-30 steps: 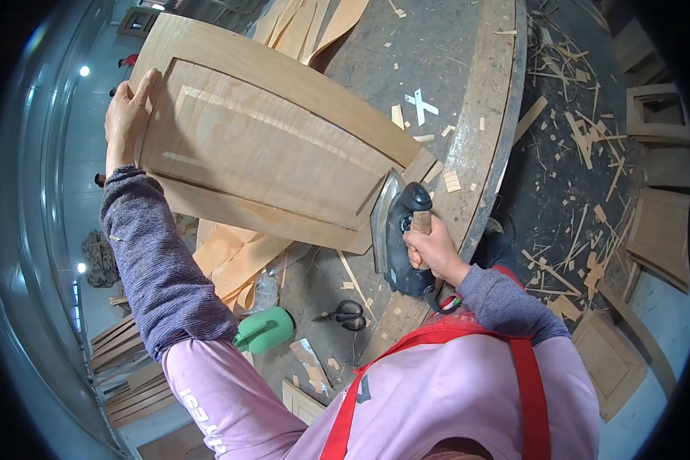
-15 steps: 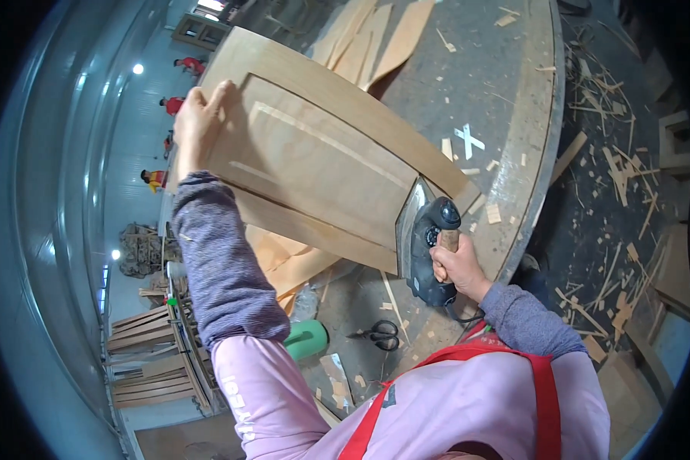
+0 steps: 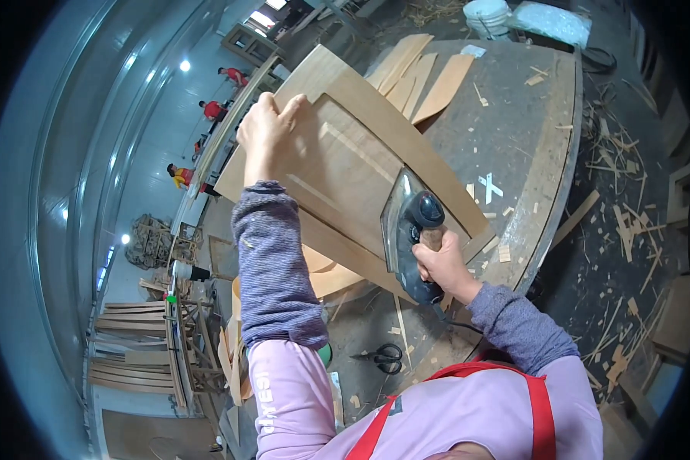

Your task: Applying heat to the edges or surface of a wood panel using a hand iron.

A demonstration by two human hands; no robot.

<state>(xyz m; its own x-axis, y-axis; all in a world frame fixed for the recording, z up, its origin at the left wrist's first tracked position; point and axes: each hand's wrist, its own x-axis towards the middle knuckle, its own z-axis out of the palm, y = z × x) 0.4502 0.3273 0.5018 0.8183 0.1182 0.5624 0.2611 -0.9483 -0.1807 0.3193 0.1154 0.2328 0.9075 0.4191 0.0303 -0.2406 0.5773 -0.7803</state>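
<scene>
A pale wooden door panel (image 3: 337,176) with a recessed, framed middle slants across the worktable. My left hand (image 3: 262,130) grips its upper left part, with the thumb on the panel's face and the fingers bent near the edge. Toward the panel's lower right end, a dark clothes iron (image 3: 415,282) rests against the face, its metal soleplate seen edge-on. My right hand (image 3: 446,264) is wrapped round the iron's tan handle. What lies directly under the iron is hidden.
Black scissors (image 3: 388,359) lie near me on the worktable (image 3: 506,100). Veneer strips (image 3: 441,88) lie beyond the panel, and wood scraps (image 3: 625,222) litter the floor at right. A white bucket (image 3: 487,17) stands far back. Several people (image 3: 211,110) are at far left.
The iron has slid inward over the panel toward my left hand, uncovering the lower right end. My left hand keeps its hold. The whole view has shifted, with the panel appearing more steeply tilted.
</scene>
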